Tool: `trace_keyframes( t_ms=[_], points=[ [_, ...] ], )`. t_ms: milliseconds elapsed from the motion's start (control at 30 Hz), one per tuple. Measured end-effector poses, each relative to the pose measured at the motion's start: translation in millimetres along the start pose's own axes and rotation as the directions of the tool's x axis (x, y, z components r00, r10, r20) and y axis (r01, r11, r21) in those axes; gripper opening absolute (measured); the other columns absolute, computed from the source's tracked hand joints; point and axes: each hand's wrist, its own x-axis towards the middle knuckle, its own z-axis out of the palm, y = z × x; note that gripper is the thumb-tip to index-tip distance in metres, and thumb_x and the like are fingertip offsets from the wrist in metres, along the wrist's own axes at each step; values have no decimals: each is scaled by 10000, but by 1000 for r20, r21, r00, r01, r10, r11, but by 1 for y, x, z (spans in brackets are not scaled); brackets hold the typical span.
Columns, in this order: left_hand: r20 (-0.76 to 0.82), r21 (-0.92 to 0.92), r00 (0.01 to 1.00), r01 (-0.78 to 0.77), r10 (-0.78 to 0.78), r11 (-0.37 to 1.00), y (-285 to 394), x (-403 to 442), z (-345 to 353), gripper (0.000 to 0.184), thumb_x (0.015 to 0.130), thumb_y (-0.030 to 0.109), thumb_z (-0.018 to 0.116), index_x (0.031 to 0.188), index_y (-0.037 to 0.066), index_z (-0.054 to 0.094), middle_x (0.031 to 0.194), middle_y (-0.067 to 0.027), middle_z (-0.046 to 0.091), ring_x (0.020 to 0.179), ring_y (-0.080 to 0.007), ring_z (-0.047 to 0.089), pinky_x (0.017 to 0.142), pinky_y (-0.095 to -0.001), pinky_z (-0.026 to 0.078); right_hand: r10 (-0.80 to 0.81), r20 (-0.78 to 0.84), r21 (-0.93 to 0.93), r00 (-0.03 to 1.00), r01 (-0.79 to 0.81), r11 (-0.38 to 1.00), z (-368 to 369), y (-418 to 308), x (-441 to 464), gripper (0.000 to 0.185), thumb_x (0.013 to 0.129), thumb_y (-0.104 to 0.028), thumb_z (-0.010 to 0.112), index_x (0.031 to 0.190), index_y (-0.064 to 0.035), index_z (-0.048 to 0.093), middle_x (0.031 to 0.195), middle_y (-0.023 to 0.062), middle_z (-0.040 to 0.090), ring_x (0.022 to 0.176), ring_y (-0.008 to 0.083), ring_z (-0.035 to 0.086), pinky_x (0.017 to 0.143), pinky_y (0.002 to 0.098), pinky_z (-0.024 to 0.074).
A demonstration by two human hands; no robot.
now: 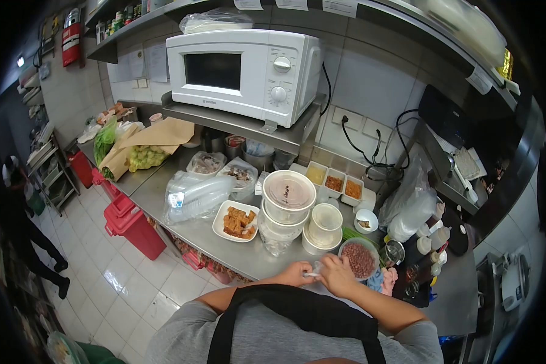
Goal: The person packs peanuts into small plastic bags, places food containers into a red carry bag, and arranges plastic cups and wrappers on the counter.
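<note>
Close to my body at the counter's front edge, my left hand (296, 274) and my right hand (338, 276) are closed on a piece of thin clear plastic (313, 270) that looks like a small bag. What the plastic contains, if anything, I cannot make out. Just beyond my right hand sits a clear round tub (359, 259) of small reddish-brown pieces, perhaps peanuts or beans. Stacked white round containers (289, 197) stand ahead of my hands, with smaller tubs (326, 224) beside them. A white dish (235, 222) of browned fried cubes lies to the left.
A white microwave (242, 73) rests on a raised shelf at the back. Bottles (431, 242) crowd the right side, near hanging power cords (376, 142). Plastic packaging (197, 194) and leafy greens (105, 142) lie left. A red bin (133, 224) stands on the floor; a person (24, 224) is farther left.
</note>
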Motion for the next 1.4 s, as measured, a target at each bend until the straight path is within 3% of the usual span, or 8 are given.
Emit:
trace_keyframes(
  t_ms=[367, 533, 700, 800, 933, 1167, 1267, 1400],
  points=[
    [83, 522, 990, -144, 118, 841, 69, 3, -36, 183, 717, 188, 705, 777, 56, 592, 787, -114, 548, 782, -313, 574, 655, -409, 455, 239, 157, 546, 958, -285, 787, 15, 15, -27, 315, 930, -307, 470, 779, -59, 592, 805, 108, 569, 759, 296, 557, 691, 373, 416],
    [-6, 657, 992, -91, 126, 748, 123, 28, -67, 134, 719, 153, 677, 742, 53, 592, 758, -130, 556, 756, -330, 576, 662, -423, 470, 296, 193, 971, 935, -137, -198, -14, -14, -21, 343, 988, -337, 360, 790, -80, 469, 741, 58, 518, 712, 240, 552, 663, 363, 440],
    [-153, 258, 864, -434, 480, 863, 215, 61, -66, 103, 698, 109, 642, 787, 58, 647, 780, -90, 579, 683, -280, 590, 625, -358, 491, -111, -78, 464, 991, -62, -884, -47, -57, 0, 304, 972, -364, 398, 812, -112, 454, 698, 19, 403, 670, 196, 486, 599, 321, 415],
    [141, -125, 938, -302, 318, 945, 224, 65, -66, 110, 679, 94, 690, 783, 72, 662, 781, -44, 565, 755, -228, 568, 706, -329, 478, -42, -103, 679, 994, 39, -733, -14, -12, 18, 331, 912, -327, 533, 674, -98, 506, 735, 23, 506, 667, 161, 517, 579, 278, 413],
    [384, 255, 852, -468, 355, 846, 196, 56, -81, 141, 606, 62, 695, 730, 117, 656, 964, -52, 543, 1008, -239, 467, 897, -364, 381, 271, 72, 996, 960, -57, -64, -38, 23, 22, 115, 818, -117, 661, 728, -49, 641, 827, 35, 608, 692, 134, 565, 610, 256, 441],
    [-447, -194, 894, -61, -33, 979, 76, 24, -32, 120, 764, 36, 616, 849, 58, 535, 897, -70, 577, 863, -215, 543, 792, -328, 432, 237, -666, 390, 708, 59, 919, 11, -13, 41, 121, 770, -45, 671, 882, -1, 656, 792, 109, 605, 706, 224, 585, 623, 311, 469],
    [-404, -307, 892, 76, -202, 949, 74, 13, -28, 74, 852, 9, 521, 904, 45, 482, 911, -51, 571, 825, -150, 552, 743, -273, 440, 263, -609, 426, 748, 30, 904, 18, -15, 43, 94, 795, -75, 651, 859, -7, 650, 774, 127, 604, 671, 272, 575, 615, 302, 467],
    [-337, 559, 907, -21, 251, 829, 62, 7, -25, 135, 794, 37, 538, 911, 95, 501, 888, -62, 557, 933, -277, 524, 984, -507, 235, 516, -192, 678, 835, -267, 685, 20, -8, 35, 165, 864, -175, 592, 790, -33, 629, 723, 107, 589, 625, 224, 557, 582, 310, 447]
  ],
)
